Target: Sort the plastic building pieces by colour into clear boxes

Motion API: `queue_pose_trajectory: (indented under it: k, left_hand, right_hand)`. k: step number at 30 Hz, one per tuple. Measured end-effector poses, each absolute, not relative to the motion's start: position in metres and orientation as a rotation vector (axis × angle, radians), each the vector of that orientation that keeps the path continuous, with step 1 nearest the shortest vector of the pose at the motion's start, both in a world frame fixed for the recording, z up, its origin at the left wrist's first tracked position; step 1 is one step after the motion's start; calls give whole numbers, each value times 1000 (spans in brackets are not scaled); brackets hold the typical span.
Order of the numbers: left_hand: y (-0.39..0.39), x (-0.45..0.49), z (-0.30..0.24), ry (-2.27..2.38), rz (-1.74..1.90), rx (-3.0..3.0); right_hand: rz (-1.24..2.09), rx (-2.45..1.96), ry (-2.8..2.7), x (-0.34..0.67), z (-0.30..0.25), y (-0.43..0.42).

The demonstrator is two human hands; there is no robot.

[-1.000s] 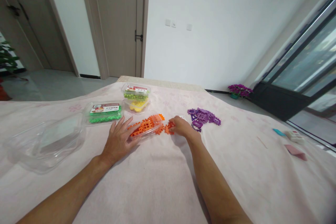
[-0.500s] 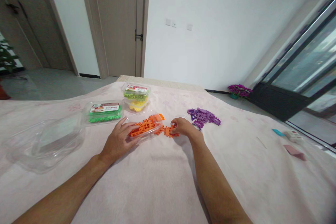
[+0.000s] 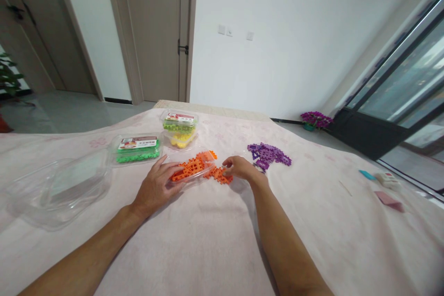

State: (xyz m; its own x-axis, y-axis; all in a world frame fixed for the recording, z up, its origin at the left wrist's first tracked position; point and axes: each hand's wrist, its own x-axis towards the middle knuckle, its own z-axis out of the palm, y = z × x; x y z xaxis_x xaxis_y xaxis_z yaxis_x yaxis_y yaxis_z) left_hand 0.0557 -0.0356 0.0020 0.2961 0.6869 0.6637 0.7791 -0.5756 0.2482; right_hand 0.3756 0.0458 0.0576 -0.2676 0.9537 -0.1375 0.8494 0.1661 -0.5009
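A clear plastic box (image 3: 190,179) with orange interlocking pieces (image 3: 192,166) in it lies in front of me. My left hand (image 3: 160,179) grips its left side, fingers over the rim and thumb along the near edge. At the box's right end, more orange notched pieces (image 3: 219,175) lie outside on the cloth. My right hand (image 3: 239,168) is bent over these, thumb and forefinger on an orange piece at their right end; the fingertips are partly hidden. Beyond that hand lies a loose heap of purple pieces (image 3: 270,154).
A closed box of green pieces (image 3: 138,149) and stacked boxes of lime (image 3: 179,121) and yellow pieces (image 3: 183,138) stand farther back. Clear plastic containers (image 3: 58,189) lie at left. At right are a blue item (image 3: 366,175), a white box (image 3: 386,179) and a pink block (image 3: 389,200).
My right hand has shifted slightly left, and the orange pieces under it have turned and moved closer to the box. My left hand stays on the box.
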Motion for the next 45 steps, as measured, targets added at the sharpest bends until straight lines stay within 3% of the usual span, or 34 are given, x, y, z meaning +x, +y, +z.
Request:
queue_pose_trajectory:
  k: [11, 18, 25, 32, 38, 45]
  left_hand:
    - [-40, 58, 10, -1295, -1231, -2346]
    - [-43, 61, 14, -1323, -1246, -2410]
    - [-45, 61, 17, -1337, -1189, -2453]
    - [-45, 63, 19, -1339, -1185, -2449]
    - [-46, 64, 21, -1340, -1190, -2453]
    - [-45, 65, 19, -1326, -1215, -2435]
  right_hand:
    - [840, -1820, -2235, 377, 69, 39]
    - [883, -1472, -1826, 380, 86, 40]
    - [1128, -1232, -1669, 334, 91, 25]
    - [555, -1378, -1888, 324, 79, 25]
    - [421, -1069, -2400, 310, 97, 4]
    - [107, -1225, -2590, 299, 92, -5]
